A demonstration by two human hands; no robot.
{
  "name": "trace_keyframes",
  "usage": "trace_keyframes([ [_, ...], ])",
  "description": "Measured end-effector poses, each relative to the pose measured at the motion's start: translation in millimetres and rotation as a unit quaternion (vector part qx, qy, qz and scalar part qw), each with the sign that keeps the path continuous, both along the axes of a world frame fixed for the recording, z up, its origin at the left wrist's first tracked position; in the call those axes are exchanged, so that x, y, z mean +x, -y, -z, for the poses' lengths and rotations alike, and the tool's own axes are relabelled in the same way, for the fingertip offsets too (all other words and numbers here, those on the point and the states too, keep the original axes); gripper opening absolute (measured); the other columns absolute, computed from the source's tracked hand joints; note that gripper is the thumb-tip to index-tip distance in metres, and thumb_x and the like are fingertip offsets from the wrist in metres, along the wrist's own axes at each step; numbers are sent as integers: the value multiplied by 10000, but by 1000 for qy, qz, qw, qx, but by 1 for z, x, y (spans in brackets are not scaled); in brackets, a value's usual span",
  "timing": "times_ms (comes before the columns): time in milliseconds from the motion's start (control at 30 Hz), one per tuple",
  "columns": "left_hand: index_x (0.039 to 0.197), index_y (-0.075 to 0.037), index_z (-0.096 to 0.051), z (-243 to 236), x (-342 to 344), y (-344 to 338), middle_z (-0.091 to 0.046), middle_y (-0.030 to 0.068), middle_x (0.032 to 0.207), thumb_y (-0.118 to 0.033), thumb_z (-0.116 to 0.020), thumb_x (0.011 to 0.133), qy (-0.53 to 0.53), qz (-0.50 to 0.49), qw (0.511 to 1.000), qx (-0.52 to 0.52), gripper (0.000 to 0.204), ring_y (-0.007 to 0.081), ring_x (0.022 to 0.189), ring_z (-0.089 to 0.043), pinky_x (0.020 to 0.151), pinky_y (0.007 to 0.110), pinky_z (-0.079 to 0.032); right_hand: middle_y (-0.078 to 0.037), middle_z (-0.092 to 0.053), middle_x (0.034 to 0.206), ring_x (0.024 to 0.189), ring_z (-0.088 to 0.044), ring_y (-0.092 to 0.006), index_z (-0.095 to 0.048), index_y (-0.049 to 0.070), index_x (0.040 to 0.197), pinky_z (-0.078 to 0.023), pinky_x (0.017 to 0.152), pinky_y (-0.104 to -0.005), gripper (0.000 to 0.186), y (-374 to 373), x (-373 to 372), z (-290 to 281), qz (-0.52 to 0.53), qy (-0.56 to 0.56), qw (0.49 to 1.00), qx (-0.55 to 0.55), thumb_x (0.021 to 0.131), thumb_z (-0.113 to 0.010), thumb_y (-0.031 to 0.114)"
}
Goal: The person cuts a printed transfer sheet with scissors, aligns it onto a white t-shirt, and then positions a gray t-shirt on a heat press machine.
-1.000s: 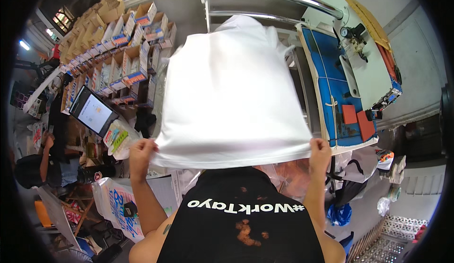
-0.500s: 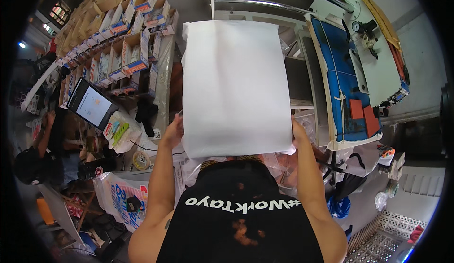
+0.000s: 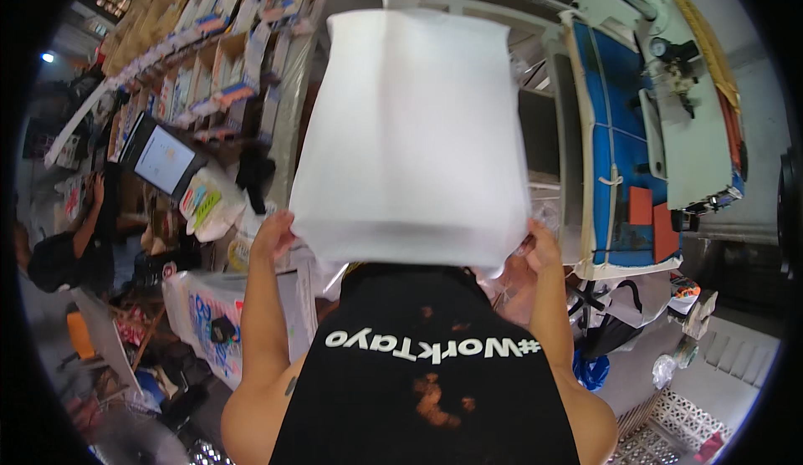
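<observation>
Blue-topped work table (image 3: pixel 623 160): orange pads (image 3: pixel 641 206), white machine (image 3: pixel 682 89)

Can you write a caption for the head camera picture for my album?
Both hands, left hand and right hand, hold a folded white cloth up by its lower corners.

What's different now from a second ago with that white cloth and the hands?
The white folded cloth, spread wide a second ago, now hangs narrower and longer. The left hand and right hand have drawn closer together along its lower edge. Both hands kept their hold on the cloth throughout. The blue work table and the shelves of boxes stayed where they were.
</observation>
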State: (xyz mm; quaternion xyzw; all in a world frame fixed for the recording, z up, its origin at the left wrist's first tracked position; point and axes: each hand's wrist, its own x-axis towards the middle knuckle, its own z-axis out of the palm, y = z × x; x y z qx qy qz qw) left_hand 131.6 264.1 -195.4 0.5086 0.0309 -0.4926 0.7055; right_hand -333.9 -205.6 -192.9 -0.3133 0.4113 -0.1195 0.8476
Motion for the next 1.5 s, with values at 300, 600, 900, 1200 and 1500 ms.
trace_keyframes([
  [300, 1178, -29, -604, 2, 8, 3, -683, 80, 1121, -196, -677, 929, -82, 19, 994, -68, 309, 191, 1029, -658, 936, 366, -524, -106, -676, 1116, 1051, -647, -223, -640, 47, 1143, -539, 928, -388, 263, -52, 47, -54, 169, -75, 976, -115, 1016, -561, 263],
  [600, 1274, -40, -569, 20, 16, -9, -661, 108, 1227, -164, -600, 966, -124, -3, 985, -123, 333, 255, 1121, -647, 961, 419, -537, -55, -689, 980, 876, -657, -179, -646, 0, 1118, -541, 810, -311, 245, -61, 47, -28, 186, -125, 961, -163, 992, -620, 208],
  [900, 1064, -80, -634, 38, 9, 0, -704, 30, 977, -197, -641, 968, -75, 75, 993, 44, 151, 131, 870, -682, 748, 301, -576, -108, -721, 993, 924, -644, -185, -692, -50, 1022, -513, 804, -324, 312, -72, 55, -46, 64, -310, 897, -308, 964, -657, 254],
  [1200, 1060, -20, -681, -86, 53, 260, -651, 186, 1145, -63, -631, 864, 756, 20, 646, 101, 207, 370, 1133, -578, 992, 452, -444, -164, -635, 1214, 1174, -558, -356, -678, 53, 1078, -406, 1011, -477, 279, 8, 261, -88, -65, -256, 518, -814, 896, -646, 262],
  [1500, 1355, -161, -538, -61, 102, 436, -496, 93, 1402, -250, -534, 941, 832, 107, 511, 189, 424, 356, 1344, -400, 1132, 599, -243, -127, -399, 1505, 1429, -285, -404, -451, 148, 1438, -173, 1159, -642, 504, 78, 467, -86, -225, -275, 472, -807, 956, -494, 293],
])
